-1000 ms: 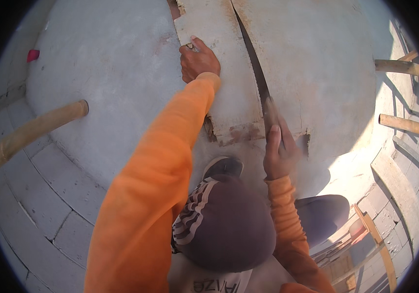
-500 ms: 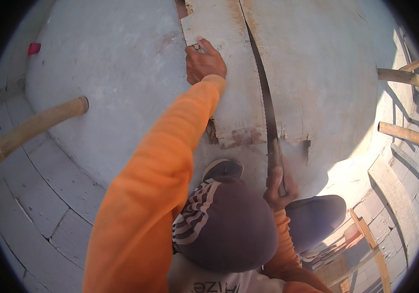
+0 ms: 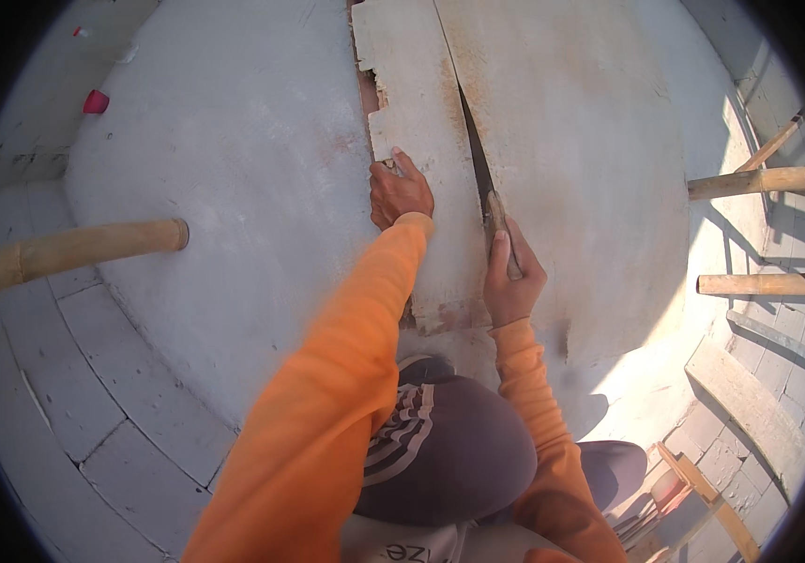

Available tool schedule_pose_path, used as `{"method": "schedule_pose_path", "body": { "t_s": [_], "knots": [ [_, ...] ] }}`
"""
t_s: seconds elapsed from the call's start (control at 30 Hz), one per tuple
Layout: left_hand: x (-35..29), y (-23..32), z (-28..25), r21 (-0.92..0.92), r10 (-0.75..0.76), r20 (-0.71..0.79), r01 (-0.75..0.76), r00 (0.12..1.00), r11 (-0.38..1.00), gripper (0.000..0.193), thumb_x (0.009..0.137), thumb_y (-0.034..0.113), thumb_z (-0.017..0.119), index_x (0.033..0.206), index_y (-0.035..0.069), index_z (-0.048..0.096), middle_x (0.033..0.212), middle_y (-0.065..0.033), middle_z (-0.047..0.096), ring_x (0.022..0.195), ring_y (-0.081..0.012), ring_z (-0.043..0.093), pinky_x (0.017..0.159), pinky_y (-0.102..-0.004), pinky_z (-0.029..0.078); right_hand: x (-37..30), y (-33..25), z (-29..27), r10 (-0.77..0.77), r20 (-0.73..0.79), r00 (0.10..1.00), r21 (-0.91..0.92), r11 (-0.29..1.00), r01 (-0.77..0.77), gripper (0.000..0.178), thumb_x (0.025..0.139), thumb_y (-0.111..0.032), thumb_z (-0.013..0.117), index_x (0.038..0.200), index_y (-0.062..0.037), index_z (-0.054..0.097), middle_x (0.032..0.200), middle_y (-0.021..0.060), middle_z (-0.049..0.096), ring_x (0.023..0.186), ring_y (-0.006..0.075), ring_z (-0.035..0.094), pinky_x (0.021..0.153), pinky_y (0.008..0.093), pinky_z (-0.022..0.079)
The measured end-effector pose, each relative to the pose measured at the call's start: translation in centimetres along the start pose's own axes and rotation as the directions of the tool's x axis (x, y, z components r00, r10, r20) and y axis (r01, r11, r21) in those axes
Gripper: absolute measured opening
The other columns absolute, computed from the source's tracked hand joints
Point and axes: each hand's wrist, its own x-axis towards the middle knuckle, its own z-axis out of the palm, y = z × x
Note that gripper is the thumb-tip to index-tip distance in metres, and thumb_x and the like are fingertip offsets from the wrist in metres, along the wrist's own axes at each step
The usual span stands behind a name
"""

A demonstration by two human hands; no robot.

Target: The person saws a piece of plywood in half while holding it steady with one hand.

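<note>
My right hand [image 3: 518, 274] is closed around the worn wooden handle of a handsaw [image 3: 475, 141]. Its dark, tapering blade lies in a long cut between a narrow strip of pale board [image 3: 440, 220] and the wide board [image 3: 599, 159] to the right. Reddish-brown sawdust or staining marks the surface along the cut. My left hand [image 3: 401, 195] is curled over the strip's broken left edge, thumb pointing forward and up. The fingertips are partly hidden there. The strip's near end is ragged, close to my bent knee [image 3: 459, 450].
Left, a bamboo pole [image 3: 112, 251] juts over the pale surface, and a pink object [image 3: 96, 101] lies farther off. Bamboo poles [image 3: 754, 183] and a loose plank [image 3: 740, 403] are at right. Wooden pieces [image 3: 703, 488] lie low right, beside block masonry [image 3: 149, 403].
My right hand has pushed the saw forward along the cut, so less of the blade shows. My left hand keeps its hold on the strip. The whole view has shifted slightly.
</note>
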Motion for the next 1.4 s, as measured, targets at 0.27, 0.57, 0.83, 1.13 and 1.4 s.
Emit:
{"method": "schedule_pose_path", "body": {
  "t_s": [0.27,0.57,0.83,1.13,1.4],
  "knots": [
    [-0.1,-0.4,0.3,0.005,0.042,-0.052,-0.041,0.998,0.999,0.060,0.104,0.059,0.046,0.117,0.002,0.056,0.116,-0.0224,0.070,0.108,-0.0419,0.069,0.092,-0.0542,0.054,-1.1,-0.4,-0.2,0.006,-0.068,0.998,0.002,1.000,-0.006,0.028,0.097,-0.008,0.072,0.121,0.0049,0.072,0.099,0.0192,0.077,0.087,0.0213,0.076,0.082,0.0322,0.058],
    [0.8,-0.2,-0.5,-0.021,0.058,-0.027,-0.059,0.998,0.998,0.075,0.093,0.071,0.057,0.123,0.003,0.058,0.120,-0.0243,0.071,0.113,-0.0436,0.068,0.098,-0.0533,0.051,0.1,-0.6,1.7,-0.002,-0.066,0.998,0.084,0.996,0.007,0.027,0.098,-0.009,0.071,0.122,0.0049,0.073,0.099,0.0225,0.078,0.086,0.0167,0.075,0.080,0.0293,0.057],
    [-1.5,-0.4,0.7,0.058,0.041,-0.009,-0.040,0.999,0.998,0.087,0.091,0.075,0.055,0.136,0.000,0.055,0.128,-0.0246,0.069,0.120,-0.0438,0.066,0.104,-0.0520,0.048,-13.2,1.0,-8.0,0.073,-0.065,0.995,-0.065,0.995,-0.077,0.030,0.094,-0.004,0.073,0.122,0.0030,0.073,0.103,0.0240,0.078,0.091,0.0268,0.079,0.081,0.0321,0.060],
    [-0.4,-0.7,0.6,0.101,0.088,-0.097,-0.078,0.991,0.992,0.086,0.090,0.078,0.055,0.121,-0.002,0.062,0.113,-0.0233,0.073,0.106,-0.0430,0.071,0.093,-0.0533,0.053,-4.3,0.3,-3.0,0.043,-0.024,0.999,0.119,0.992,-0.040,0.029,0.095,-0.009,0.072,0.121,0.0028,0.072,0.092,0.0267,0.074,0.082,0.0363,0.076,0.073,0.0355,0.059],
    [-0.3,-0.2,1.3,0.068,0.060,-0.087,-0.054,0.994,0.996,0.079,0.091,0.071,0.060,0.125,0.001,0.061,0.120,-0.0232,0.072,0.113,-0.0419,0.069,0.098,-0.0517,0.052,-3.5,-1.1,-3.1,0.146,-0.001,0.989,0.063,0.987,-0.146,0.029,0.097,-0.005,0.069,0.123,0.0074,0.072,0.095,0.0242,0.078,0.086,0.0196,0.078,0.077,0.0296,0.059]
  ]
}}
